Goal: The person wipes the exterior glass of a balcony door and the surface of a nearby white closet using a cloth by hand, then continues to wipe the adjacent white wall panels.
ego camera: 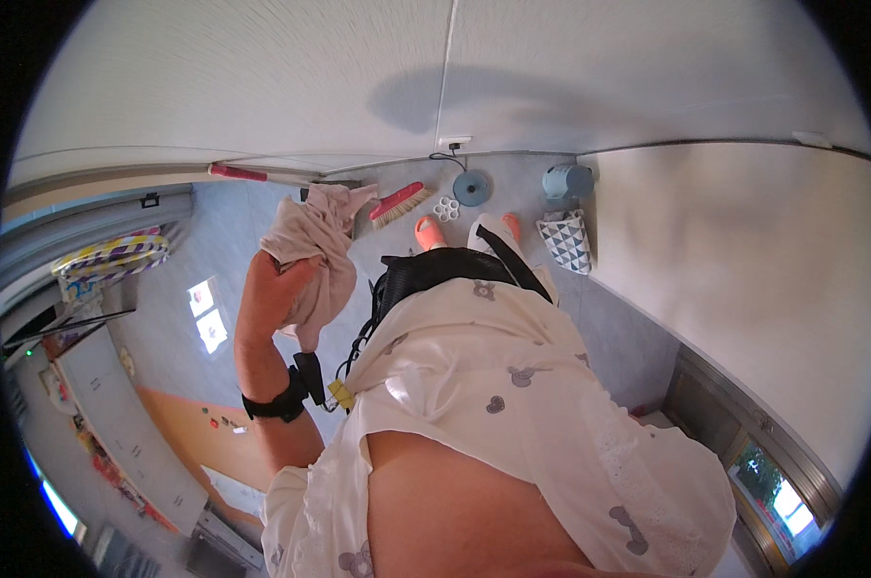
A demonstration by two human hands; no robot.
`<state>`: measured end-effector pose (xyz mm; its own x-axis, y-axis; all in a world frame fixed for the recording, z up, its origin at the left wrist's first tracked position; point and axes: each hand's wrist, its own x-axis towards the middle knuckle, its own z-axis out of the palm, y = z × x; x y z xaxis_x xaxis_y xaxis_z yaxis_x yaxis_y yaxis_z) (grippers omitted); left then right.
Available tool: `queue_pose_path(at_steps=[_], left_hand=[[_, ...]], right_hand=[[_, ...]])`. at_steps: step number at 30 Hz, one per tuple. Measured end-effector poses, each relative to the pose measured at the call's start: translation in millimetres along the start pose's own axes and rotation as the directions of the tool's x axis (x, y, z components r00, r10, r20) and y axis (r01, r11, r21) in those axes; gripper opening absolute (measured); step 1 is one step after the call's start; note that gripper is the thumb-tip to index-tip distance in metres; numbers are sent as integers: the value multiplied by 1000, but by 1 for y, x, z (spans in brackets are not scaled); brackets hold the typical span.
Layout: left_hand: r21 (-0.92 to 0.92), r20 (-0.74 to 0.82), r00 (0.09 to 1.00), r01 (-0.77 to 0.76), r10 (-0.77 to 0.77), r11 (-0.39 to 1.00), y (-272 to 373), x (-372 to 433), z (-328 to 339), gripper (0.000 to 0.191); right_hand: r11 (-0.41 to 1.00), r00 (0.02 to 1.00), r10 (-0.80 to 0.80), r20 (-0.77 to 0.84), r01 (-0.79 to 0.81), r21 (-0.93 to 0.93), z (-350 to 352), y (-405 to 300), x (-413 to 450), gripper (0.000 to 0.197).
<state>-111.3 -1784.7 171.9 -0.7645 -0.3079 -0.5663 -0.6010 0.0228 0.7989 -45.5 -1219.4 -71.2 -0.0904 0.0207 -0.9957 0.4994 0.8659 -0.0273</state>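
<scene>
My left hand (280,282) grips a crumpled pale pink cloth (327,253), which hangs around and past the fingers. A black strap (280,401) circles my left forearm. My right hand is out of view. Beyond the cloth, on the grey floor (385,249), a brush head with a red back and pale bristles (400,204) lies near my orange slippers (428,233). A red handle (238,173) rests near the wall at the left; the cloth partly hides what it joins.
A round blue-grey device (471,188) has a cord running to a wall socket (455,141). Beside it lies a white ringed piece (446,209). A blue bin (569,180) and a triangle-patterned bag (567,242) stand by the right-hand panel (731,238). White drawers (132,433) are at left.
</scene>
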Motion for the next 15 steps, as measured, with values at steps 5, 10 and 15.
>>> queue_pose_path(at_steps=[5, 10, 15], left_hand=[[31, 6, 999, -38, 38, 999, -5, 6, 2, 26], [83, 3, 1000, -30, 30, 996, -6, 9, 5, 27], [62, 65, 998, -21, 17, 998, -6, 14, 8, 28]], right_hand=[[994, 999, 24, -23, -26, -107, 6, 25, -9, 44], [918, 993, 113, -19, -111, -380, 16, 82, -43, 43], [718, 970, 244, 18, -168, -675, 28, 147, -94, 41]])
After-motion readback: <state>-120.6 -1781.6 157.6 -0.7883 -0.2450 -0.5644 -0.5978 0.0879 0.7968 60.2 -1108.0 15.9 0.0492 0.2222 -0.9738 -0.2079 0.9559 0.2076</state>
